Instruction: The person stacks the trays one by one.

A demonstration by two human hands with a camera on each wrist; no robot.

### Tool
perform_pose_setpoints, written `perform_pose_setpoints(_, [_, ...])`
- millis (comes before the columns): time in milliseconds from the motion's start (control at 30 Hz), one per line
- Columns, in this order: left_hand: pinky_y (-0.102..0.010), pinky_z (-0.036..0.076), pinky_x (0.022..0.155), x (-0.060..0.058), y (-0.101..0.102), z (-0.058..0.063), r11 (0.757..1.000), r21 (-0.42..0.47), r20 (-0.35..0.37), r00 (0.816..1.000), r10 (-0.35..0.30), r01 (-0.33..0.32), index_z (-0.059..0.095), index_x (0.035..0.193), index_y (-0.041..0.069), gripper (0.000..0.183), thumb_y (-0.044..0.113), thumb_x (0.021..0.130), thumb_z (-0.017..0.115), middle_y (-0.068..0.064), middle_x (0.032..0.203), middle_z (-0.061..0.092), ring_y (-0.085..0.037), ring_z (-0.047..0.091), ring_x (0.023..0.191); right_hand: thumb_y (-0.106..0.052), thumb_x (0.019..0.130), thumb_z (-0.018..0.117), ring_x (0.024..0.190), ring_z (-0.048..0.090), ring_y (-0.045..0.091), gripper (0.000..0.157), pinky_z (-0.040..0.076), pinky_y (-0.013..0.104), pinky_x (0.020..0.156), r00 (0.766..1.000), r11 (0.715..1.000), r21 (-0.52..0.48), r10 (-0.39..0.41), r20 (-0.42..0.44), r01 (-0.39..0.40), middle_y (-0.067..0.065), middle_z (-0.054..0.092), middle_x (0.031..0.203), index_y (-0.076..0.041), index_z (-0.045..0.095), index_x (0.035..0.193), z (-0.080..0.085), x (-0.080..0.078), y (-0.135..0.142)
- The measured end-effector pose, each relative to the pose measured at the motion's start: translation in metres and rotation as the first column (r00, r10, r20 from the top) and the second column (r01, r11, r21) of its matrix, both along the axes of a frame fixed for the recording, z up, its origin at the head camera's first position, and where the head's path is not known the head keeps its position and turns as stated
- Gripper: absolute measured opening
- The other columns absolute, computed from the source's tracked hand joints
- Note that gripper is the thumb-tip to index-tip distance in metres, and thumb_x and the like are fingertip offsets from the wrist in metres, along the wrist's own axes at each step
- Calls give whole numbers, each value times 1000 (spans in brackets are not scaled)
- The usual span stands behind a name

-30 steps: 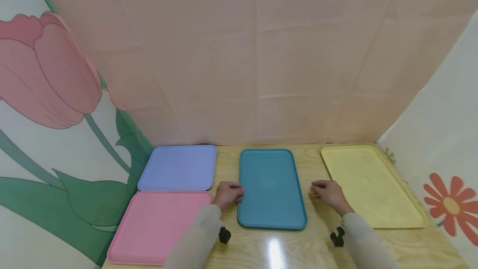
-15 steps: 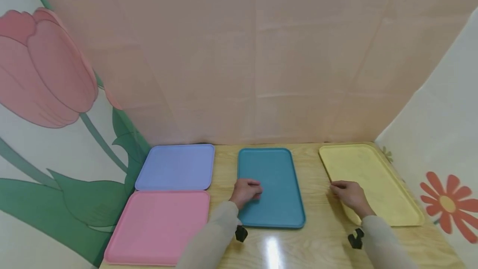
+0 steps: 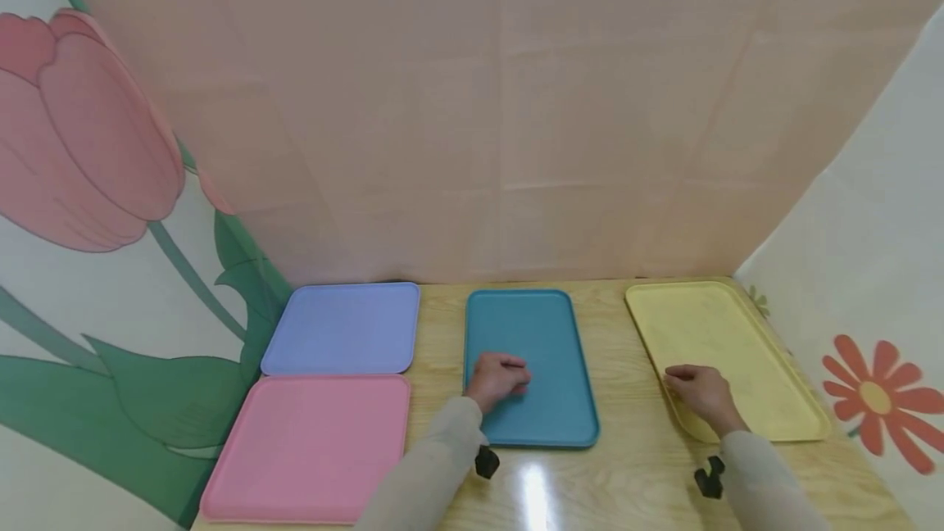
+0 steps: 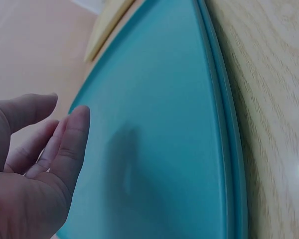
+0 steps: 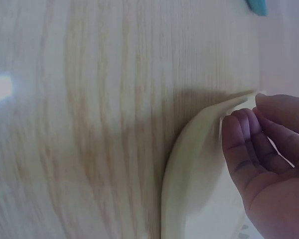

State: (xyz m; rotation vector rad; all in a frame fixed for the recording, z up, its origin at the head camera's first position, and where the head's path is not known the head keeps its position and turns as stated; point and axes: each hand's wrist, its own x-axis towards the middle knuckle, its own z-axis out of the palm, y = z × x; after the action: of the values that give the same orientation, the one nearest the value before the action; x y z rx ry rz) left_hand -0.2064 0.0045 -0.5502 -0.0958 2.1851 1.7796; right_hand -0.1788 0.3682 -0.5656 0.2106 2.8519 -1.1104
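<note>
My left hand (image 3: 498, 380) hovers over the left part of a teal tray (image 3: 549, 367). In the left wrist view its fingers (image 4: 72, 144) are slightly bent, the thumb stands apart from them, and a shadow falls on the teal surface. Nothing is in that hand. Over the left edge of a yellow tray (image 3: 745, 359) is my right hand (image 3: 704, 394), its fingers (image 5: 236, 144) loosely curled with the thumb close by. It holds nothing; whether it touches the tray's rim I cannot tell.
At the left a lavender tray (image 3: 342, 330) lies behind a pink tray (image 3: 310, 441), close to it. All rest on a wood-grain table (image 3: 619, 465). A peach cloth (image 3: 501, 121) hangs at the back, with flower-printed sheets at both sides.
Both hands have moved to the right: the left from the teal tray's left edge to above its surface, the right from the bare table to above the yellow tray's edge. The trays stay put.
</note>
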Motion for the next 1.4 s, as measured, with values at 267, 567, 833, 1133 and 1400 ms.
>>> perform_pose_setpoints(267, [-32, 62, 69, 4, 15, 3, 1000, 8, 1, 1000, 0, 0, 75, 106, -3, 25, 5, 83, 79, -5, 84, 73, -24, 74, 76, -10, 97, 60, 86, 68, 38, 31, 57, 38, 65, 1000, 1000, 24, -8, -22, 9, 27, 70, 99, 16, 65, 113, -6, -1, -3])
perform_pose_setpoints(567, [-32, 62, 68, 10, 33, -2, 999, 44, 30, 1000, -1, 0, 75, 106, -3, 24, 2, 83, 78, -5, 84, 72, -24, 74, 75, -7, 92, 67, 89, 67, 37, 25, 51, 27, 62, 998, 1000, 15, -12, -56, 13, 24, 72, 99, 12, 69, 108, -10, 1, -12])
perform_pose_setpoints(833, [-32, 62, 68, 8, 48, -2, 999, 52, 70, 997, -14, 11, 75, 104, -1, 22, 3, 82, 78, -3, 81, 71, -23, 73, 75, -10, 89, 72, 87, 68, 32, 25, 51, 26, 65, 997, 1000, 17, 11, -70, -10, 22, 73, 99, 9, 72, 105, -13, 2, -25])
perform_pose_setpoints(1133, [-29, 61, 64, 9, 85, 2, 997, 75, 43, 999, -17, 13, 76, 100, -3, 19, -1, 82, 77, -2, 77, 71, -23, 73, 70, -9, 90, 71, 90, 68, 35, 26, 56, 31, 66, 1000, 999, -40, 13, -22, -14, 22, 72, 99, 10, 71, 108, -14, 4, -38])
perform_pose_setpoints(1400, [-32, 62, 66, 13, 106, 12, 998, 69, 81, 997, -11, 5, 77, 97, -3, 16, -6, 82, 76, -3, 75, 70, -26, 73, 75, -13, 92, 71, 92, 68, 36, 26, 55, 33, 69, 999, 999, -3, 38, -38, -39, 22, 72, 101, 8, 72, 108, -7, 6, -43])
